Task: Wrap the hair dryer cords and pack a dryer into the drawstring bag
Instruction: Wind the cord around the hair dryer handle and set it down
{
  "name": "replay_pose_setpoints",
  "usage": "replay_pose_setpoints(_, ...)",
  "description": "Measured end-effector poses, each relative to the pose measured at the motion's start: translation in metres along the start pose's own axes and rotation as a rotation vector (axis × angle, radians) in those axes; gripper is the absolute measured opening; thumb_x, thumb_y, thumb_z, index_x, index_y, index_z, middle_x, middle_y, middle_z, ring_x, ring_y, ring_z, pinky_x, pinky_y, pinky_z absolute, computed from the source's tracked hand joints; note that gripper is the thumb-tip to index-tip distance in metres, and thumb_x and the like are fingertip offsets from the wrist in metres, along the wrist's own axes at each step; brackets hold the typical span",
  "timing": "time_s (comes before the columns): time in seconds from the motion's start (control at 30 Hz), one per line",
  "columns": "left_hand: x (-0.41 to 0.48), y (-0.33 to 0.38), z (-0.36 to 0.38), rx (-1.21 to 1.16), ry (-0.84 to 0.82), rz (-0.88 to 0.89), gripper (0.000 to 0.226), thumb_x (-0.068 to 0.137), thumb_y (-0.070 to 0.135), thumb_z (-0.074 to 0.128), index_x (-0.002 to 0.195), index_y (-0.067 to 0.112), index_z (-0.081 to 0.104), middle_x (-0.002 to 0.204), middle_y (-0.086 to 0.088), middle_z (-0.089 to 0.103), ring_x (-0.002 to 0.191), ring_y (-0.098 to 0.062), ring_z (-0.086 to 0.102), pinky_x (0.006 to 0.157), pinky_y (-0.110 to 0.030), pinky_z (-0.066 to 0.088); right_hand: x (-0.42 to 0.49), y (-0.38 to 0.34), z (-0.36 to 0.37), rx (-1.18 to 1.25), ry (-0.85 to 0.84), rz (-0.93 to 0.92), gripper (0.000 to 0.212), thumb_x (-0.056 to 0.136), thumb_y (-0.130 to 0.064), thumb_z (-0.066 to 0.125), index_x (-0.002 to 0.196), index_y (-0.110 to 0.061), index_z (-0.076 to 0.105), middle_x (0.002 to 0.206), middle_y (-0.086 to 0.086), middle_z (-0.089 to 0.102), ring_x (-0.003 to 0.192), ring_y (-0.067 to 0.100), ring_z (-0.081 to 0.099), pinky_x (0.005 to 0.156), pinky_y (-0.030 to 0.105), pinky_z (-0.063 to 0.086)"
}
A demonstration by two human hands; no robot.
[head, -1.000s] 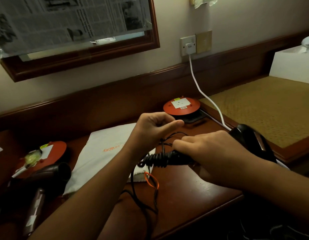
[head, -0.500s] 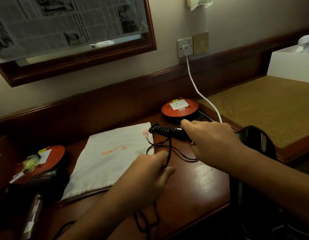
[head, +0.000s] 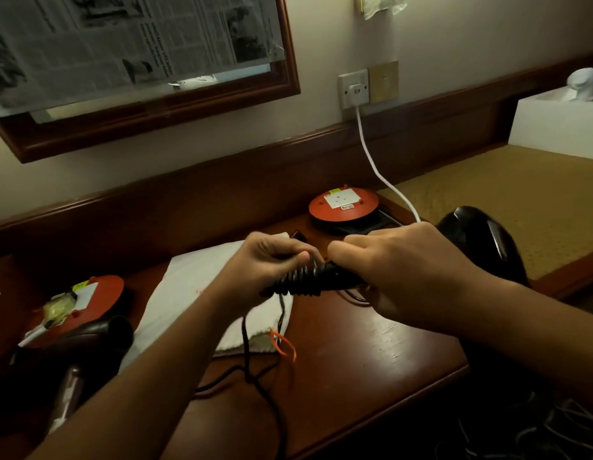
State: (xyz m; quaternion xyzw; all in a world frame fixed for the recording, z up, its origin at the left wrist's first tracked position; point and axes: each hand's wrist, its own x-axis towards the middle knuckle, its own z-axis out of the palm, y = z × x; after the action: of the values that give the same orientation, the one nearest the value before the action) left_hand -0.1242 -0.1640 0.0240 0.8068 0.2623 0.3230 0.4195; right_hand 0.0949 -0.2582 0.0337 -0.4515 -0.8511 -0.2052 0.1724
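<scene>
Hair dryers number two, both dark. One hair dryer (head: 471,240) is held above the desk (head: 355,343) between two hands; its long axis runs left to right and roughly level, with the bulky body at the right, by the woven mat (head: 487,200), and the handle's end pointing left over the drawstring bag (head: 189,293). Its black cord (head: 245,343) is coiled in tight turns round the handle, and the loose remainder hangs down across the bag's near corner and trails over the desk to the near edge. The right hand (head: 398,267) is curled round the handle just beside the coils and hides the part where handle meets body. The left hand (head: 268,260) pinches the cord at the top of the coils, thumb against fingertips. A second dryer (head: 89,340) lies at the lower left in dim light, its handle running toward the near edge. One white bag lies flat under the left forearm, with an orange drawstring (head: 283,343) looping from its near corner. Two red round socket units stand on the desk: one (head: 343,207) behind the hands, the other (head: 99,290) just behind the second dryer. One white cable (head: 371,151) drops from the wall socket (head: 353,89) and passes behind the right hand. A mirror covered with newspaper (head: 122,44) hangs above, and a white box (head: 560,127) sits at the far right.
</scene>
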Motion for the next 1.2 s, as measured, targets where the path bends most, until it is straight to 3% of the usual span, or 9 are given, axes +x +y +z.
replay_pose_setpoints(0.2,-0.027,0.004,0.046,0.513,-0.075,-0.182,0.053,0.099,0.057,0.035,0.092,0.015,0.066,0.061,-0.001,0.059,0.053,-0.013,0.056,0.055,-0.027,0.042,0.003,0.014,0.003,-0.036,0.013,0.268,0.030,0.083,-0.022,0.063,0.103,-0.027,0.042,0.083,-0.010,0.060,0.058,0.013,0.048,0.044,0.023,0.023)
replay_pose_setpoints(0.3,-0.043,0.024,0.058,0.897,-0.133,0.024,0.043,0.104,0.055,0.024,0.081,0.026,0.045,0.060,0.008,0.041,0.052,-0.011,0.043,0.053,-0.028,0.030,0.008,0.017,0.011,-0.095,-0.093,0.282,0.027,0.088,-0.021,0.057,0.110,-0.028,0.043,0.087,-0.008,0.061,0.064,0.015,0.056,0.049,0.027,0.042)
replay_pose_setpoints(0.4,-0.034,0.043,0.035,1.055,0.042,0.321,0.036,0.101,0.046,0.040,0.078,0.024,0.058,0.060,0.014,0.040,0.048,-0.008,0.036,0.045,-0.021,0.024,0.009,0.009,0.016,-0.066,-0.202,0.219,0.025,0.093,-0.025,0.054,0.115,-0.029,0.043,0.091,-0.007,0.060,0.072,0.016,0.061,0.058,0.033,0.049)
replay_pose_setpoints(0.53,-0.006,0.032,0.000,0.925,0.122,0.403,0.010,0.087,0.018,0.079,0.093,0.011,0.075,0.084,0.002,0.070,0.066,-0.004,0.056,0.059,-0.011,0.042,0.009,-0.005,0.015,-0.050,-0.192,0.096,0.032,0.095,-0.024,0.056,0.125,-0.032,0.046,0.094,-0.008,0.061,0.074,0.014,0.059,0.056,0.030,0.038)
replay_pose_setpoints(0.67,-0.002,0.013,-0.008,0.586,-0.042,0.167,0.019,0.096,0.005,0.066,0.102,0.017,0.079,0.096,0.002,0.076,0.089,-0.013,0.072,0.075,-0.026,0.058,0.005,-0.005,0.014,-0.085,-0.151,0.078,0.022,0.089,-0.018,0.062,0.108,-0.023,0.053,0.073,-0.008,0.051,0.056,0.014,0.049,0.046,0.027,0.028)
replay_pose_setpoints(0.83,-0.004,0.011,-0.014,0.295,-0.135,0.058,0.021,0.100,0.016,0.059,0.098,0.004,0.077,0.069,-0.003,0.060,0.057,-0.001,0.055,0.056,-0.013,0.040,-0.001,0.010,0.003,-0.037,-0.113,0.120,0.028,0.086,-0.019,0.061,0.106,-0.026,0.043,0.083,-0.008,0.053,0.073,0.014,0.052,0.055,0.031,0.049)
replay_pose_setpoints(1.0,0.001,-0.009,-0.019,-0.157,-0.247,-0.078,0.049,0.093,0.040,0.069,0.090,-0.008,0.068,0.071,-0.034,0.052,0.055,-0.045,0.046,0.050,-0.044,0.037,-0.003,0.009,-0.001,-0.040,-0.149,0.066,0.027,0.084,-0.028,0.059,0.109,-0.028,0.048,0.084,-0.009,0.057,0.069,0.013,0.056,0.059,0.026,0.045)
replay_pose_setpoints(1.13,-0.007,-0.016,0.004,-0.276,-0.192,-0.109,0.026,0.091,0.036,0.067,0.080,0.014,0.076,0.066,-0.006,0.068,0.054,-0.017,0.063,0.051,-0.025,0.051,0.001,0.006,-0.005,0.010,-0.144,0.070,0.025,0.081,-0.034,0.051,0.106,-0.030,0.046,0.083,-0.012,0.054,0.065,0.009,0.054,0.054,0.024,0.039)
replay_pose_setpoints(1.2,-0.016,-0.021,0.018,-0.155,-0.059,-0.142,0.029,0.098,0.029,0.059,0.075,0.022,0.076,0.057,-0.002,0.060,0.050,-0.019,0.053,0.051,-0.035,0.049,0.002,0.008,-0.003,0.009,-0.155,0.161,0.025,0.084,-0.030,0.058,0.103,-0.033,0.042,0.083,-0.011,0.054,0.066,0.009,0.054,0.054,0.023,0.039)
